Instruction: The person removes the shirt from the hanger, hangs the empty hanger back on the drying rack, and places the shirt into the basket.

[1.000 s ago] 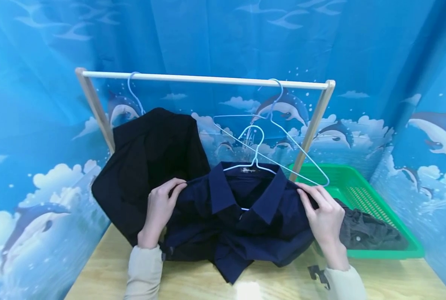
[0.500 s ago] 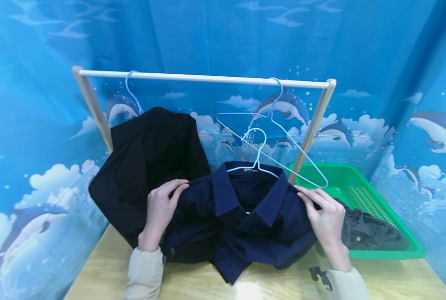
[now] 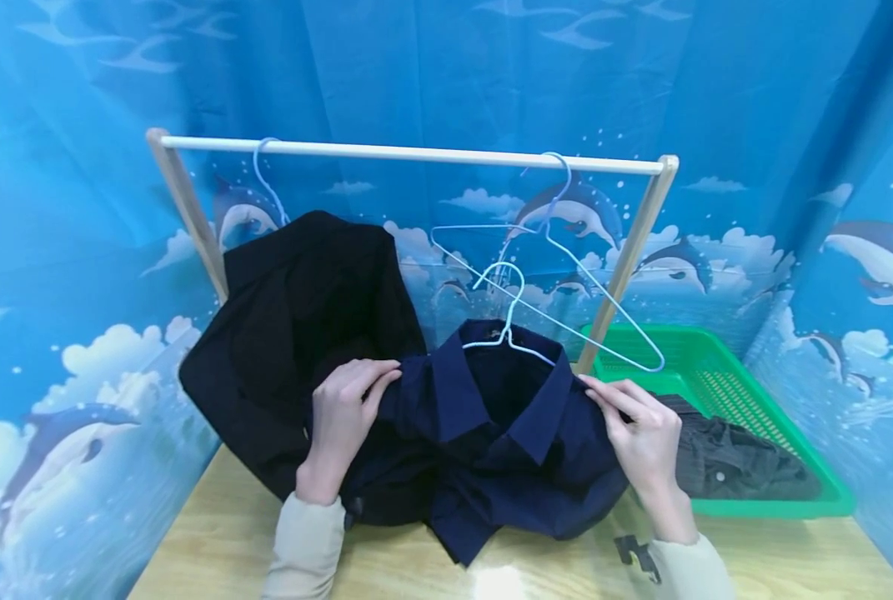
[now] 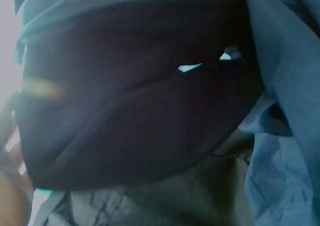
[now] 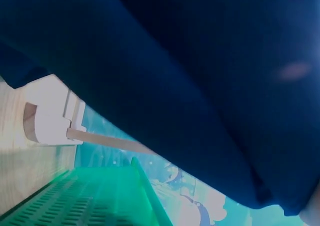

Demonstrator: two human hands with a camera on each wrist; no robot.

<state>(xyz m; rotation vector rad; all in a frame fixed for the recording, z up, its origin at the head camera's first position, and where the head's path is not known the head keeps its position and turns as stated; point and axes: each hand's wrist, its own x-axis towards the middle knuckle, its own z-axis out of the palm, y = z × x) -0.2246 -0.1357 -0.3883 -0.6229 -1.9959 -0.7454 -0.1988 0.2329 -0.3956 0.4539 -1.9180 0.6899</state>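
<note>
A navy collared shirt [image 3: 521, 467] is held up over the table, with a pale blue wire hanger [image 3: 508, 329] inside its collar and the hook rising free above it. My left hand [image 3: 344, 417] pinches the shirt's left-side shoulder between thumb and fingers. At the opposite shoulder my right hand [image 3: 641, 437] pinches the cloth in the same way. Dark cloth [image 4: 140, 106] fills most of the left wrist view. In the right wrist view the navy shirt [image 5: 165, 96] covers the upper part and hides the fingers.
Behind stands a rack with a white rail [image 3: 416, 153]. A black garment [image 3: 311, 333] hangs on its left, a bare blue hanger [image 3: 604, 292] on its right. A green basket [image 3: 761, 400] holds dark grey clothing [image 3: 754, 467]. A small black piece [image 3: 636, 557] lies on the wooden table [image 3: 551, 575].
My left hand has moved right and my right hand slightly left, bringing the shoulders closer together. The hanger in the collar has shifted and tilted a little.
</note>
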